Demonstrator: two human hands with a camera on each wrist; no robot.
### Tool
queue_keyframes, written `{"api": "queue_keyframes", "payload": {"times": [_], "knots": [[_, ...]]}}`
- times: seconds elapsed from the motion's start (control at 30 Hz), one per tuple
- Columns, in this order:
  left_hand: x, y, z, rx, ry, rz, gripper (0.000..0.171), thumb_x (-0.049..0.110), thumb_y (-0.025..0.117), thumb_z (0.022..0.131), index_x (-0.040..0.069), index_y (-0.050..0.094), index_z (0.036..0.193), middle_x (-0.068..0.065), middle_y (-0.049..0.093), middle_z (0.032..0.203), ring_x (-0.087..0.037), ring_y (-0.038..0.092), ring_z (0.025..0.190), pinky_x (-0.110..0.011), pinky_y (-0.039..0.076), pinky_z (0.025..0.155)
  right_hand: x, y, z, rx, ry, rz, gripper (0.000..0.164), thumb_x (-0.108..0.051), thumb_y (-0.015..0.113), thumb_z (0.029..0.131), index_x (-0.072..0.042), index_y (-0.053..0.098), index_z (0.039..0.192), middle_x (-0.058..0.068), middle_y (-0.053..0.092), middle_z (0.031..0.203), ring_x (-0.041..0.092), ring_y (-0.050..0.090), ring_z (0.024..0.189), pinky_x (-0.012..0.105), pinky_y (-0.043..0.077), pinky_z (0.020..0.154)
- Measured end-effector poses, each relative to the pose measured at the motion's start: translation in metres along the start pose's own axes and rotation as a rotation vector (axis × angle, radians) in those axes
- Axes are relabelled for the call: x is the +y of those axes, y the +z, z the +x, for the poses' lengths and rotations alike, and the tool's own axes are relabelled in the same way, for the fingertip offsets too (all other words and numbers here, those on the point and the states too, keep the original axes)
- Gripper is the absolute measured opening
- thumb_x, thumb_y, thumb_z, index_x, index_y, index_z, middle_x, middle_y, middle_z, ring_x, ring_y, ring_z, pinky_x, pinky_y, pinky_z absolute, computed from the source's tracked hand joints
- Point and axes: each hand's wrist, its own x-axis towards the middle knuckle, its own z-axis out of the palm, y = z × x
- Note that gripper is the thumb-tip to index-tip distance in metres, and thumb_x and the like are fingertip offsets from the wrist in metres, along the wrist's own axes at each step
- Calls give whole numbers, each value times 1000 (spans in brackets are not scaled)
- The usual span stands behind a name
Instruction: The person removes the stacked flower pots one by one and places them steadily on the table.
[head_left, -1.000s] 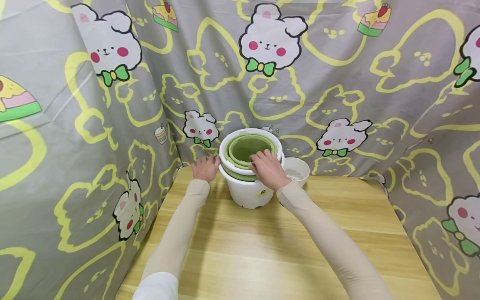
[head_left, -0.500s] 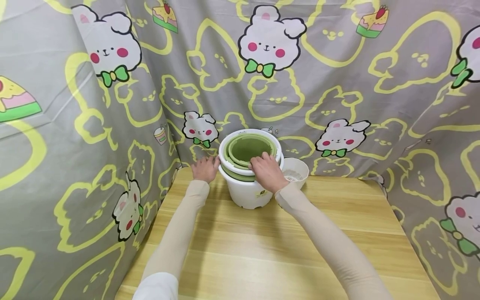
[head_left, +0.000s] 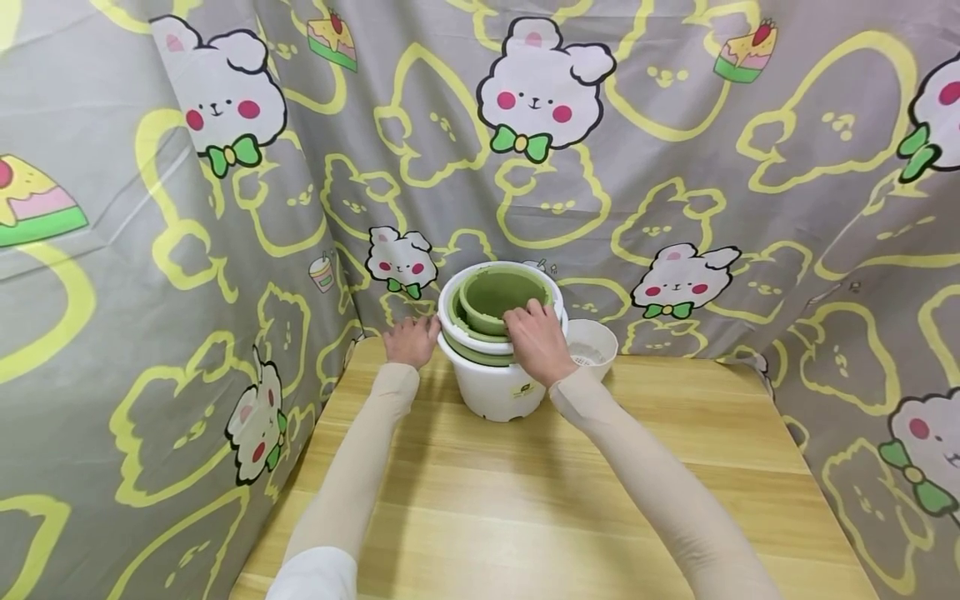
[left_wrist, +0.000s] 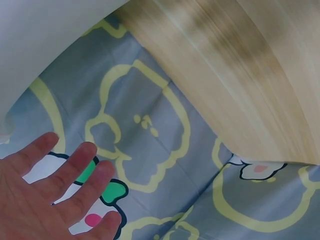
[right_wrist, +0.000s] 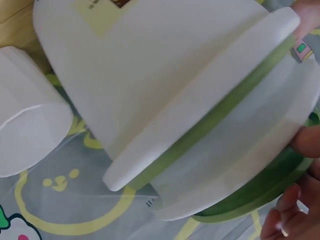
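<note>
A stack of nested flowerpots stands at the back of the wooden table. Its outermost pot is a large white one [head_left: 487, 392]; green and white pots sit inside it, their rims showing in rings. My right hand [head_left: 537, 337] pinches the near right rim of the innermost green pot [head_left: 487, 304], which sits off-centre and raised in the stack. In the right wrist view, fingers [right_wrist: 287, 200] curl at this green rim. My left hand [head_left: 412, 340] is at the stack's left side, close to the upper white rim; its fingers look extended in the left wrist view.
A small whitish pot [head_left: 596, 346] with holes in its base stands just right of the stack, partly behind my right hand. The wooden table [head_left: 480, 517] reaches toward me. A patterned grey curtain [head_left: 675, 208] hangs behind and on both sides.
The innermost green pot has risen slightly and shifted right in my right hand, with a dark gap widening at its left. My left hand stays at the stack's left side.
</note>
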Motion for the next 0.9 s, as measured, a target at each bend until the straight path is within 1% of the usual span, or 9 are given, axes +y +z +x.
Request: {"api": "queue_keyframes", "payload": {"times": [0.07,0.17,0.3,0.43,0.73,0.9], "knots": [[0,0,-1,-2,-1,2,76,63,8,106,20,48,155,-21,50,155,-47,47,142,-71,33,114,0,0,-1,17,-2,-16,12,-14,62,100,-10,71,107,5,75,99,27,53,89,39,40,78],[0,0,-1,5,5,1,75,62,10,107,20,49,154,-21,50,155,-48,48,141,-72,34,113,1,0,-2,53,-23,-43,12,-11,63,98,-11,72,107,4,73,98,26,54,90,39,40,78],[-1,1,-2,10,11,-1,75,62,10,107,20,49,154,-21,50,155,-48,48,141,-72,34,113,2,1,-2,115,-49,-80,14,-7,65,94,-12,74,103,4,72,96,27,55,90,40,41,78],[-2,3,-2,8,9,-7,76,64,8,106,20,50,154,-21,50,155,-48,47,141,-71,34,113,3,3,-2,170,-74,-92,13,-8,64,94,-12,76,98,4,72,92,27,55,88,40,41,76],[-3,3,-3,8,14,-12,76,63,9,106,20,50,153,-21,51,155,-48,47,142,-73,32,114,6,-1,-3,236,-137,-125,16,-5,64,91,-15,77,92,0,74,89,26,56,84,37,41,73],[-3,2,-2,10,15,-15,77,64,9,106,19,50,153,-22,50,155,-48,47,142,-72,32,114,9,-5,0,285,-153,-134,16,-5,64,93,-14,78,93,0,75,90,27,56,83,37,41,71]]}}
